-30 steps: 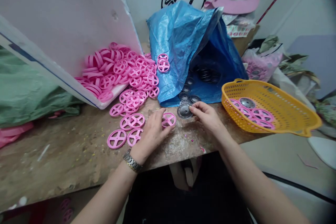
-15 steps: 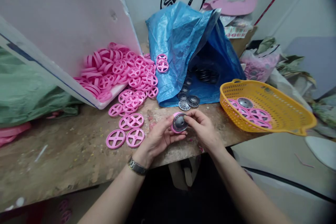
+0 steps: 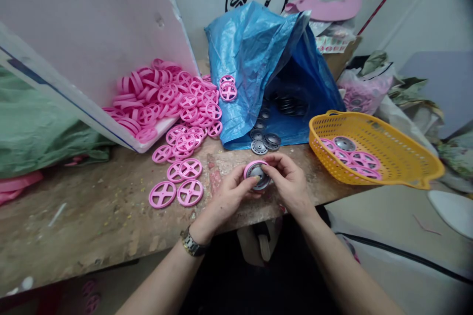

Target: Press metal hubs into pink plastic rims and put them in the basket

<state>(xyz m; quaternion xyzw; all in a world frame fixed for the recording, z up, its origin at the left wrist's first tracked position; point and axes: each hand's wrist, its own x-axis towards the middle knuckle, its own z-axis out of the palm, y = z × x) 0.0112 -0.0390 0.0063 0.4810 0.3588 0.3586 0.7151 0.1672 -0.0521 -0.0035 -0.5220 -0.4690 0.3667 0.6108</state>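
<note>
Between my two hands is a toy wheel [image 3: 261,180], a dark grey disc set in a pink rim, held just above the front edge of the table. My left hand [image 3: 232,191] grips it from the left, its thumb across the grey face. On the wheel's right edge, my right hand [image 3: 288,180] pinches with thumb and fingers. Loose pink spoked rims [image 3: 190,192] lie flat on the table to the left of my hands. Grey discs [image 3: 259,146] rest beyond the wheel at the mouth of a blue bag [image 3: 240,49], with more inside.
A white foam box [image 3: 111,34] on its side spills a heap of pink rims [image 3: 168,93]. To the right, a yellow basket [image 3: 402,157] holds several pink-and-grey wheels [image 3: 364,161] at the table's edge. Green cloth [image 3: 44,128] lies at the left.
The wheel has been turned and shifted slightly right in my hands. My left thumb has moved onto its grey face. The surrounding parts stay where they were.
</note>
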